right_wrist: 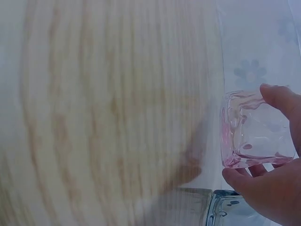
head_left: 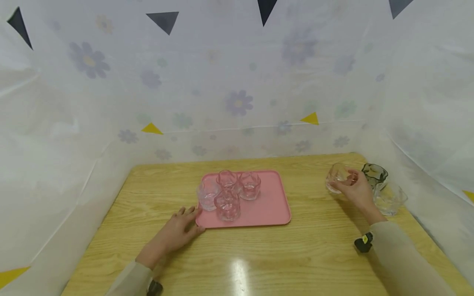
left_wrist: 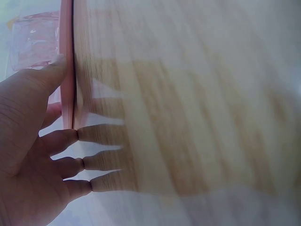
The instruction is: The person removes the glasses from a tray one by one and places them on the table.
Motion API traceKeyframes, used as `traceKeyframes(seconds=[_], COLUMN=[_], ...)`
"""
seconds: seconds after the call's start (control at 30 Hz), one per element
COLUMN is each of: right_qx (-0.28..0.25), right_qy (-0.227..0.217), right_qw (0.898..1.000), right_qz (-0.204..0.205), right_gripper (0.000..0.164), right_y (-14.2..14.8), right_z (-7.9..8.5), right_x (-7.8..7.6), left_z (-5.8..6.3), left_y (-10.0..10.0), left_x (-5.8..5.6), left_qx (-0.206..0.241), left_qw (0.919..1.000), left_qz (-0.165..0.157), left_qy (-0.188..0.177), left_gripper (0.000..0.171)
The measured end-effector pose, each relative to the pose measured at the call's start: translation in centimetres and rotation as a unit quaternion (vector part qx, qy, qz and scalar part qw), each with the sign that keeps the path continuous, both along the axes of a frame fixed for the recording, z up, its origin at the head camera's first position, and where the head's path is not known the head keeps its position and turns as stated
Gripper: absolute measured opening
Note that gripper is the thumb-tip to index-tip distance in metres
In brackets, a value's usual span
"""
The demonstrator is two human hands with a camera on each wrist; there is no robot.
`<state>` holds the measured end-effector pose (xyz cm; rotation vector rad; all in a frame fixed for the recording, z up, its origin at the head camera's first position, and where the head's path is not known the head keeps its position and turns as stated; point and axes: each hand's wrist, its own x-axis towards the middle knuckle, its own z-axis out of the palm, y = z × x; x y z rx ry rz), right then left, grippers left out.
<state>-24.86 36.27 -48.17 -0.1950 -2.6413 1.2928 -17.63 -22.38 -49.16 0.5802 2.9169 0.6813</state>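
My right hand [head_left: 357, 189] grips a clear glass cup [head_left: 336, 172] between thumb and fingers at the right of the table. In the right wrist view this cup [right_wrist: 263, 127] has a pinkish tint and wavy sides. Just beyond the hand stand a smoky grey glass [head_left: 374, 174] and another clear glass [head_left: 389, 199]. My left hand [head_left: 177, 230] rests at the near left corner of a pink tray [head_left: 272, 205]. In the left wrist view its thumb touches the tray's rim [left_wrist: 67, 94], and its fingers reach down to the tabletop. Several clear glasses [head_left: 227, 207] stand grouped on the tray's left half.
The wood-grain table [head_left: 259, 255] carries everything. White sheeting with printed flowers [head_left: 238, 102] encloses it at the back and both sides. Dark and yellow triangles [head_left: 310, 118] mark the sheeting.
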Motion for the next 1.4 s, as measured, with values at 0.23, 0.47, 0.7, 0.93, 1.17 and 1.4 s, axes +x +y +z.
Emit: traceKeyframes(seconds=[0.23,0.47,0.7,0.93,1.17,1.4], right_qx=[-0.004,-0.001,-0.005,-0.019,-0.021,-0.009], right_qy=[-0.001,-0.003,-0.013,-0.014,-0.013,-0.007], right_qw=[1.0,1.0,1.0,0.999,1.0,1.0], right_qz=[-0.018,-0.02,-0.024,-0.027,-0.018,-0.019], right_gripper=[0.092,0.091,0.095,0.096,0.096,0.104], right_y=[0.2,0.58,0.74,0.58,0.62,0.47], right_z=[-0.05,-0.06,0.01,-0.21,-0.28,0.19], right_x=[-0.04,-0.18,-0.23,-0.16,-0.01,0.05], left_z=[-0.03,0.01,0.08,0.19,0.09,0.0], left_y=[0.02,0.09,0.17,0.22,0.17,0.07], left_x=[-0.03,-0.01,-0.03,-0.02,-0.02,-0.04], left_qx=[0.0,0.002,0.003,0.003,0.001,0.0], left_qw=[1.0,1.0,1.0,1.0,1.0,1.0], left_qz=[-0.001,-0.002,-0.002,0.0,-0.001,0.0], left_qy=[-0.001,0.001,-0.007,-0.008,-0.001,-0.001], left_gripper=[0.07,0.07,0.07,0.07,0.069,0.069])
